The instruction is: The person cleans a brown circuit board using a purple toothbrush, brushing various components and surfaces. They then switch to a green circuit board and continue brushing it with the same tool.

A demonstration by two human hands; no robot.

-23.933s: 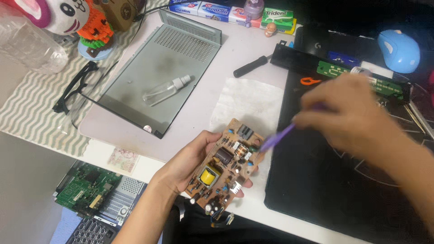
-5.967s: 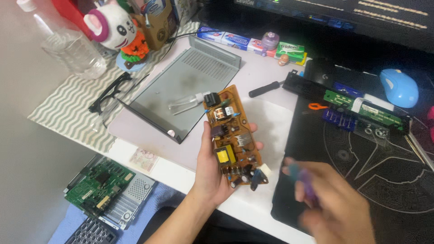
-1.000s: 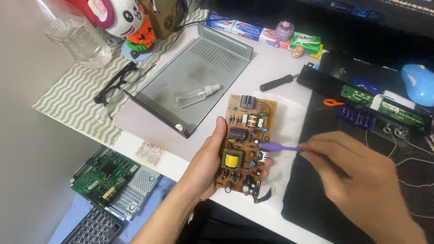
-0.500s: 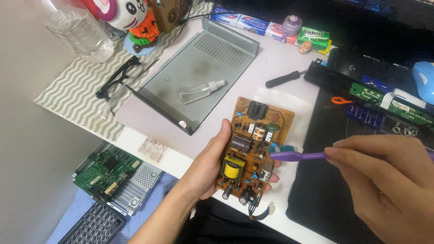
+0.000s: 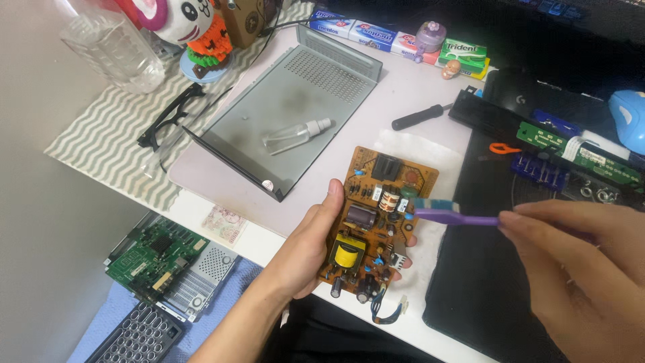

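Note:
My left hand (image 5: 306, 249) grips a brown circuit board (image 5: 376, 222) by its left edge, component side up, above the front edge of the white desk (image 5: 416, 101). The board carries a yellow transformer, a black capacitor and a trailing wire connector at its near end. My right hand (image 5: 584, 269) holds a purple toothbrush (image 5: 447, 214) by the handle. The brush head rests at the board's right edge, beside the upper components. A white tissue (image 5: 430, 154) lies on the desk under the board.
A grey metal cover (image 5: 235, 128) with a small clear spray bottle (image 5: 295, 134) lies at the left. A screwdriver (image 5: 420, 116), green boards, screws and a blue mouse (image 5: 628, 121) sit on or near the black mat (image 5: 484, 282). Glasses, toys and a plastic bottle stand far left.
The brush head has drawn back a little to the right edge of the board. My left hand keeps the board in nearly the same place.

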